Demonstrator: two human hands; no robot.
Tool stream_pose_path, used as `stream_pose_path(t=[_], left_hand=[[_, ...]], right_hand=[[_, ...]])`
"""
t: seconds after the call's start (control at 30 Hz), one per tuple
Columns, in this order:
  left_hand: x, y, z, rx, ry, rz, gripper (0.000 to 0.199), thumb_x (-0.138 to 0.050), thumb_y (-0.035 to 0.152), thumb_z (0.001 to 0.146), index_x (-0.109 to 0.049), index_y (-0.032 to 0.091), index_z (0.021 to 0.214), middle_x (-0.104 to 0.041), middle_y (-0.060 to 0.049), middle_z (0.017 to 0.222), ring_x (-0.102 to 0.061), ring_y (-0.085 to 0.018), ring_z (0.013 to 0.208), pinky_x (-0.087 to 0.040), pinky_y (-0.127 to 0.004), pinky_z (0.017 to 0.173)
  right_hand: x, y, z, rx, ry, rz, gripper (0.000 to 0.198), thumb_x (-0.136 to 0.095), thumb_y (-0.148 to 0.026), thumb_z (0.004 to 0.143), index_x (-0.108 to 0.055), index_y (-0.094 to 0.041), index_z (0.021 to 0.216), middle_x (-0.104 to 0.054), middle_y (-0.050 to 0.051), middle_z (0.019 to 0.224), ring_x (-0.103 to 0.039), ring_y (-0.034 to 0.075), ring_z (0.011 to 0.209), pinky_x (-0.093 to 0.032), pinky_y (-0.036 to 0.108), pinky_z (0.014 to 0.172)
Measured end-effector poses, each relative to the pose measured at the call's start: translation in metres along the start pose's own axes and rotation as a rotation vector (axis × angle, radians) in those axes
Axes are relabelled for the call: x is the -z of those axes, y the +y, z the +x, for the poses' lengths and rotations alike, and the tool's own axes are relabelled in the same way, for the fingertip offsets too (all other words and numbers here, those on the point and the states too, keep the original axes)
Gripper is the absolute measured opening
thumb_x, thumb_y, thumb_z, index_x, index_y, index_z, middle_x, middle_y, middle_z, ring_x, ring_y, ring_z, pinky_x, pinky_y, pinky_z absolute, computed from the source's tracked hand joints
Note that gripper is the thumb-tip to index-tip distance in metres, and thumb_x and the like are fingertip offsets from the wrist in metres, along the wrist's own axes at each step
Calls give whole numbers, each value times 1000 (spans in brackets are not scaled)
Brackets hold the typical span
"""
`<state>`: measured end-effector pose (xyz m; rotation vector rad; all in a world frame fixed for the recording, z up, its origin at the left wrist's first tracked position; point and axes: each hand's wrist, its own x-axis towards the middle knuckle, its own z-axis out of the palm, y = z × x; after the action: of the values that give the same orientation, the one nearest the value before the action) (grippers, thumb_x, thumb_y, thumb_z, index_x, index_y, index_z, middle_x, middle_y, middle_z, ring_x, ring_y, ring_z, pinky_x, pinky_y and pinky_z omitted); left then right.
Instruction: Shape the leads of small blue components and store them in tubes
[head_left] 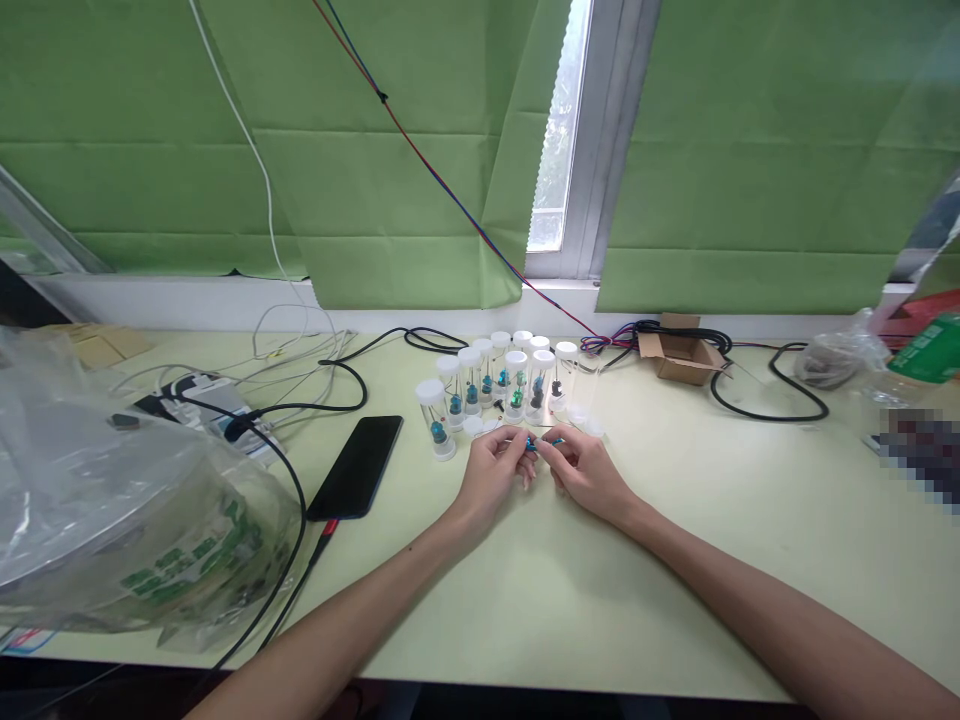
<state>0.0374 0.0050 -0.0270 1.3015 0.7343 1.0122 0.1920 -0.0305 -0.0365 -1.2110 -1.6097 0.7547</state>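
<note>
Just in front of a cluster of clear tubes, my left hand (496,465) and my right hand (585,464) meet above the table. Between their fingertips is a small shiny blue piece (531,443), mostly covered, so its kind is unclear. Both hands are closed in a pinch on it. Several upright tubes with white caps (516,385) hold small blue, green or dark pieces. One capped tube (436,420) stands at the cluster's left front. Loose white caps (473,427) and small bits lie right behind my fingers.
A black phone (357,467) lies left of my hands, with a cable at its lower end. A large plastic bag (150,520) fills the left side. Black cables cross the table. An open cardboard box (681,352) stands at the back right, near a clear bag (840,355).
</note>
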Motion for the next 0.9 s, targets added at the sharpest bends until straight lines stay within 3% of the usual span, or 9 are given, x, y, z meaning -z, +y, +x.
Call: stream_pose_path(t=[0.2, 0.7, 0.8, 0.9], left_hand=[[-1, 1, -1, 0, -20, 33, 29, -63, 41, 86, -66, 12, 82, -60, -3, 66, -54, -11, 54, -44, -23, 48], [-1, 1, -2, 0, -66, 43, 30, -62, 43, 87, -65, 13, 82, -62, -4, 66, -54, -12, 53, -45, -24, 50], [-1, 0, 0, 4, -28, 22, 30, -63, 43, 85, -65, 13, 82, -61, -3, 67, -55, -12, 54, -44, -24, 49], [1, -1, 2, 8, 42, -12, 31, -65, 44, 83, -65, 13, 82, -60, -3, 68, -55, -12, 53, -44, -23, 47]], right_hand=[[0, -1, 1, 14, 37, -71, 42, -45, -46, 96, -47, -20, 64, -45, -4, 46, -41, 10, 41, -32, 25, 44], [-1, 4, 1, -35, 105, -101, 56, -40, -51, 98, -53, -18, 55, -43, -4, 39, -40, 9, 36, -34, 24, 44], [0, 1, 1, -28, 123, -91, 52, -40, -49, 98, -54, -18, 59, -44, -4, 39, -41, 10, 37, -35, 24, 45], [0, -1, 1, -15, 103, -34, 34, -46, -46, 97, -58, -19, 79, -48, -6, 44, -44, 10, 39, -37, 23, 45]])
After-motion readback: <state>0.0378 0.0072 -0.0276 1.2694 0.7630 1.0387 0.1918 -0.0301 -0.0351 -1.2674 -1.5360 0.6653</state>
